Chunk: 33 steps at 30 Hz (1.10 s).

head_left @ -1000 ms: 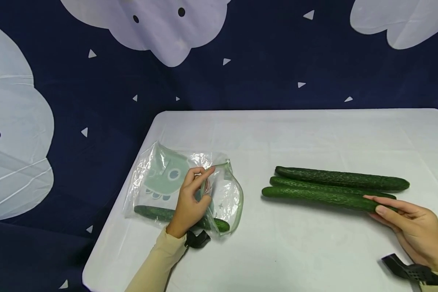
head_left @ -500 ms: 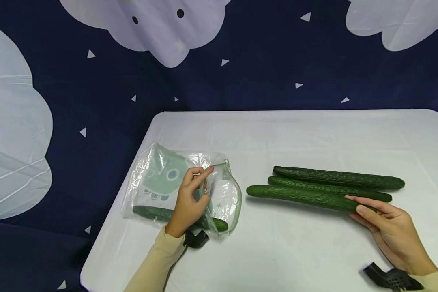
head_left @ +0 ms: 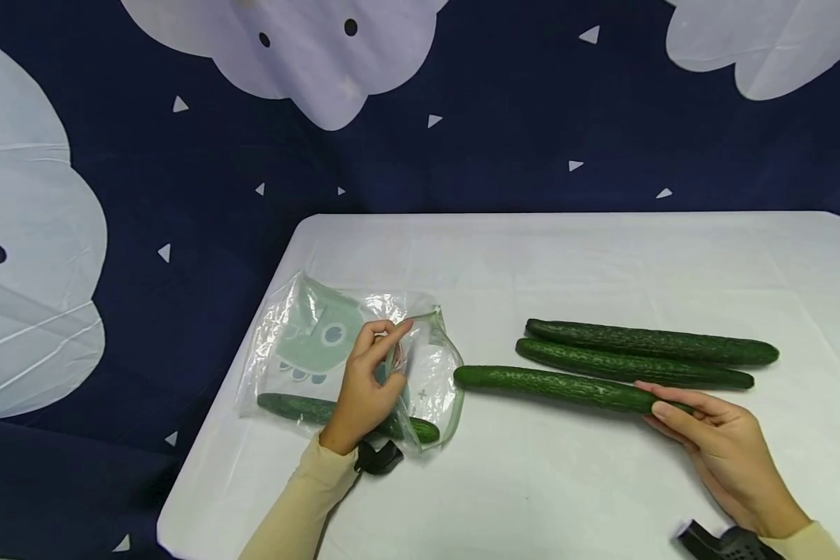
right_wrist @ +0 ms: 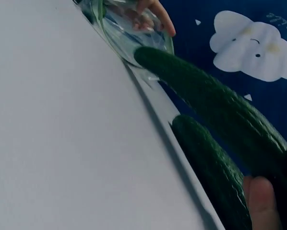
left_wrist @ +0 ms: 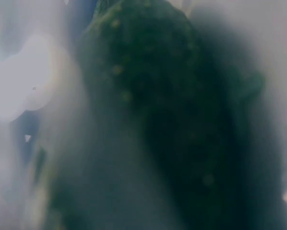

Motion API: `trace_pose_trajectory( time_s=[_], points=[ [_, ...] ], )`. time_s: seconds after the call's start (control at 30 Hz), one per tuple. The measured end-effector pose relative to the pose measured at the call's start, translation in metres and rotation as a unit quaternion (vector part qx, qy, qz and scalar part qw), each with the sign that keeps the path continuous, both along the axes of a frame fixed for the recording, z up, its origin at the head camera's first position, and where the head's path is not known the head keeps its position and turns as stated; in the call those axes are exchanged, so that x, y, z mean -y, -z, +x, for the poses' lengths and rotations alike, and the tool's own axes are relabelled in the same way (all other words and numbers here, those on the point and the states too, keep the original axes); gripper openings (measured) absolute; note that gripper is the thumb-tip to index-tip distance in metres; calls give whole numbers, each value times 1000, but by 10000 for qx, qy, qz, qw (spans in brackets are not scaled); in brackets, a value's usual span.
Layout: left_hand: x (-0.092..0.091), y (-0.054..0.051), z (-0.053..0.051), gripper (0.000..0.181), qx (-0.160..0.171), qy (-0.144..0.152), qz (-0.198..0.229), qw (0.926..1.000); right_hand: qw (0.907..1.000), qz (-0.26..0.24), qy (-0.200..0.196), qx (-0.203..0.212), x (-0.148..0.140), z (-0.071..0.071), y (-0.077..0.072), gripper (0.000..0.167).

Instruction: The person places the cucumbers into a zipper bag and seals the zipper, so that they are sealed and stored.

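Note:
A clear zip bag (head_left: 430, 369) printed with a green cartoon creature lies at the table's left, one cucumber (head_left: 425, 430) inside it. My left hand (head_left: 367, 385) pinches the bag's upper layer near its mouth, which gapes toward the right. By its right end my right hand (head_left: 724, 451) grips another cucumber (head_left: 553, 385); in the head view its far tip meets the bag's green-edged mouth. That held cucumber (right_wrist: 206, 96) also crosses the right wrist view, tip in front of the bag (right_wrist: 119, 36). Blurred and very close, a cucumber (left_wrist: 148, 62) fills the left wrist view.
Two more cucumbers, one at the back (head_left: 651, 342) and one nearer (head_left: 630, 365), lie side by side behind the held one. The white table (head_left: 532, 257) ends at a dark blue backdrop (head_left: 504, 93) with clouds. Each wrist carries a black camera mount (head_left: 379, 459).
My right hand has moved left with its cucumber, away from the two others, bringing the tip up to the bag's mouth. The left hand and bag have stayed put.

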State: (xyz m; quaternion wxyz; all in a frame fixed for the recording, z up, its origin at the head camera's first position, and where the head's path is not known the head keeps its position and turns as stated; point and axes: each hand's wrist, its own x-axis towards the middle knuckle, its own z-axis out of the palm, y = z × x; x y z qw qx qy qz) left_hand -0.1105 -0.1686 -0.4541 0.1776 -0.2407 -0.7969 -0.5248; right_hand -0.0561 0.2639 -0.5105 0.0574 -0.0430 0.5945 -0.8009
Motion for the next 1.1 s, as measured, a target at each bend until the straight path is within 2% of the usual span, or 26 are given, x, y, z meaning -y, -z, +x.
trace_pose_trajectory(
  time_s=[0.23, 0.53, 0.77, 0.87, 1.0, 1.1],
  points=[
    [1, 1, 0, 66, -62, 2, 31, 10000, 9999, -62, 129, -30, 15, -1, -1, 37],
    [0, 0, 0, 66, -74, -16, 8, 10000, 9998, -166, 0, -129, 41, 0, -2, 34],
    [-1, -3, 0, 65, -240, -66, -17, 9997, 10000, 62, -14, -49, 64, -5, -4, 35],
    [0, 3, -2, 66, -273, -41, 8, 9996, 9998, 111, -31, -152, 68, -5, -4, 35],
    [4, 21, -8, 69, -253, -68, -19, 9997, 9998, 58, -37, -197, 69, -4, -3, 34],
    [9, 33, -13, 72, -188, -90, -52, 9998, 9999, 124, -62, -83, 73, -5, -3, 35]
  ],
)
